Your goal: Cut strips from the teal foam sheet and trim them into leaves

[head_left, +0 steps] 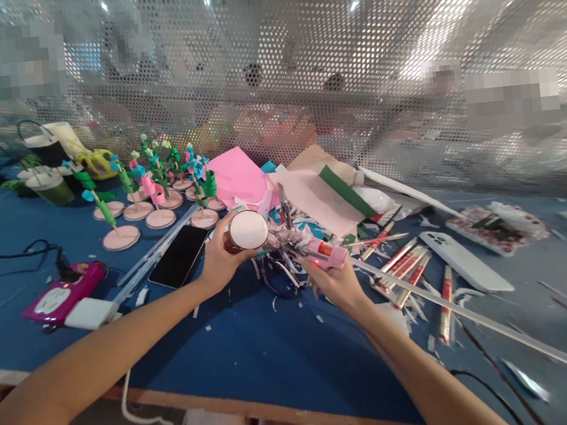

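My left hand is wrapped around a short, dark-sided round piece with a white disc face, which looks like a small cup. My right hand grips a pink hot glue gun, its front end pointing left, close to the round piece. I cannot tell whether the two touch. From the back of the gun a long clear glue stick runs to the lower right. Under and behind the gun lies a heap of paper scraps. A black phone lies left of my left hand.
Several paper flowers on pink round bases stand at the left. A magenta power strip with a white charger lies in front of them. Coloured paper sheets lie at the back. Red-and-white packets and a white phone are at the right.
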Available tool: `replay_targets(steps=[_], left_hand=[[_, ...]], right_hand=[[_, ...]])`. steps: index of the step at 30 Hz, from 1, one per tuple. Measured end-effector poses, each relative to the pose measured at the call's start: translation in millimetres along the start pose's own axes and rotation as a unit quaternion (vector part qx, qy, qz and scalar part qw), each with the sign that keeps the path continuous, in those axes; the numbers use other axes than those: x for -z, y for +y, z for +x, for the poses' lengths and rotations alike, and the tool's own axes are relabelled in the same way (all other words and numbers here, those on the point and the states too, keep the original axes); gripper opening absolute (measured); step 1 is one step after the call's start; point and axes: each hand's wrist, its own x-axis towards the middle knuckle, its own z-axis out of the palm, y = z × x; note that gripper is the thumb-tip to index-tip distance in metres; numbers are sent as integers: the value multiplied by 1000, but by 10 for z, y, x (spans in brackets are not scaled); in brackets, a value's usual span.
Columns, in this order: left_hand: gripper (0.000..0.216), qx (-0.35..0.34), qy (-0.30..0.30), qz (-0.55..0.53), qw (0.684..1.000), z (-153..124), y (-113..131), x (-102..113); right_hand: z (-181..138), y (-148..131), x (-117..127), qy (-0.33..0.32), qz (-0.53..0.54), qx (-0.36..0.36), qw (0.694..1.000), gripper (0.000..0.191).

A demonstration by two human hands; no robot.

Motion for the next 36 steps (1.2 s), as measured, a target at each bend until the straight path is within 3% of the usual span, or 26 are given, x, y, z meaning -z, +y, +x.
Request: replay_targets(steps=[6,26,36], left_hand=[[92,6,7,-13,1000,6,-11,-8],[90,11,16,1,1000,3,-4,-9],[90,6,18,0,1000,2,1,-22]], right_hand=[[5,-43,-4,-5,-13,11,1000,17],[-24,25,-29,-44,-35,25,998,28],[-14,65,-22,-55,0,-25,998,27]])
